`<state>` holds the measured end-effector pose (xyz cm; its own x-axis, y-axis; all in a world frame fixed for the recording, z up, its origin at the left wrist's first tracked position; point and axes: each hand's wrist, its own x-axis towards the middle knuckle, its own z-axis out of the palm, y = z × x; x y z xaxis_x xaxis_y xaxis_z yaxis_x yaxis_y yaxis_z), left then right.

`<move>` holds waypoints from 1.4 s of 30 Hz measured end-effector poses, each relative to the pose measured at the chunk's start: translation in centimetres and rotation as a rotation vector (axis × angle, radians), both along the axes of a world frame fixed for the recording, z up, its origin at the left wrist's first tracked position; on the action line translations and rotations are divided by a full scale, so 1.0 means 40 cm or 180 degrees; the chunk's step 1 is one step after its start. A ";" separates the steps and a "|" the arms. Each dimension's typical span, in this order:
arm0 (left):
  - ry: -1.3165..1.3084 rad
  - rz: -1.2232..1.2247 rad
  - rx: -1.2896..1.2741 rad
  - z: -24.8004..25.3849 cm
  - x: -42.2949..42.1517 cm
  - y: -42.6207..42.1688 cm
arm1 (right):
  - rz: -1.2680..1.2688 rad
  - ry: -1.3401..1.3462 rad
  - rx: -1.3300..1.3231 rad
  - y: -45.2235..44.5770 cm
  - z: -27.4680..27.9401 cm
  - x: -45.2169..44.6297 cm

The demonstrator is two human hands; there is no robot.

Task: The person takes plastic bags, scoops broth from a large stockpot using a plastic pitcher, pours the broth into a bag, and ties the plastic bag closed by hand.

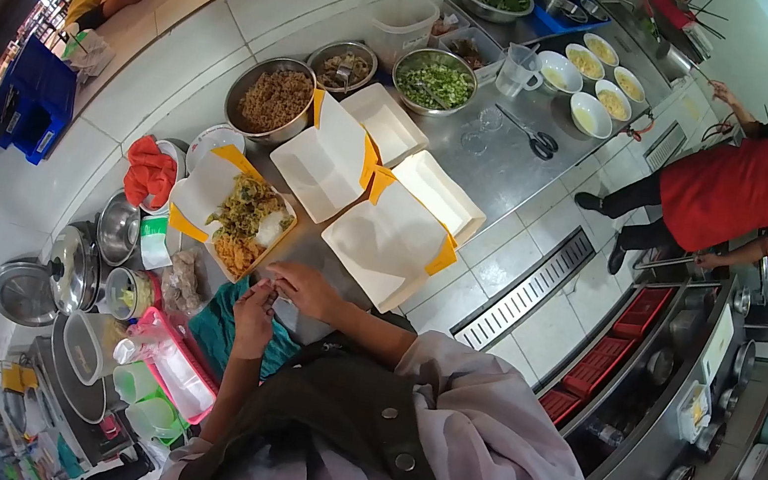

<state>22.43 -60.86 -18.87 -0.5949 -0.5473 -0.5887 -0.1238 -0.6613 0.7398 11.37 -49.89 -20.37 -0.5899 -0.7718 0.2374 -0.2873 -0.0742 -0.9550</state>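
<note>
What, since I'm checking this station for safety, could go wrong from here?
The left hand and right hand are close to the filled box, so a bump might spill its heaped food. The right arm could nudge the open box beside it. The scissors lie with their handles toward the floor side of the counter, so they might get knocked off.

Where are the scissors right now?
In the head view, the scissors lie right of centre on the metal counter, just below the clear jug and to the right of the bowl of chopped greens.
</note>
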 end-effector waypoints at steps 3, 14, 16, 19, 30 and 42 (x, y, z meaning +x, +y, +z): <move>0.0149 0.0215 0.0277 -0.011 0.013 -0.005 | -0.0071 0.0583 -0.0429 -0.021 -0.031 -0.013; 0.0300 -0.0682 -0.0858 -0.021 0.027 -0.055 | 0.0893 -0.0084 0.0422 -0.025 0.001 -0.087; 0.0176 -0.0945 -0.1358 -0.023 0.023 -0.067 | 0.0848 -0.0191 0.0552 -0.027 0.004 -0.093; -0.0062 -0.1350 -0.1802 -0.030 0.010 -0.087 | 0.0849 -0.0132 0.0608 -0.034 0.005 -0.103; -0.0015 -0.0880 -0.3389 -0.029 -0.023 -0.026 | 0.0001 0.0740 0.0563 -0.041 -0.017 -0.056; 0.0894 -0.0526 -0.2421 -0.044 -0.003 -0.029 | 0.0892 -0.0178 0.0358 -0.056 0.014 -0.115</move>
<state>22.31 -62.02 -20.65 -0.7724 -0.6288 0.0896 0.0806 0.0428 0.9958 6.79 -52.15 -19.83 -0.3600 -0.9259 0.1145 -0.2174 -0.0361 -0.9754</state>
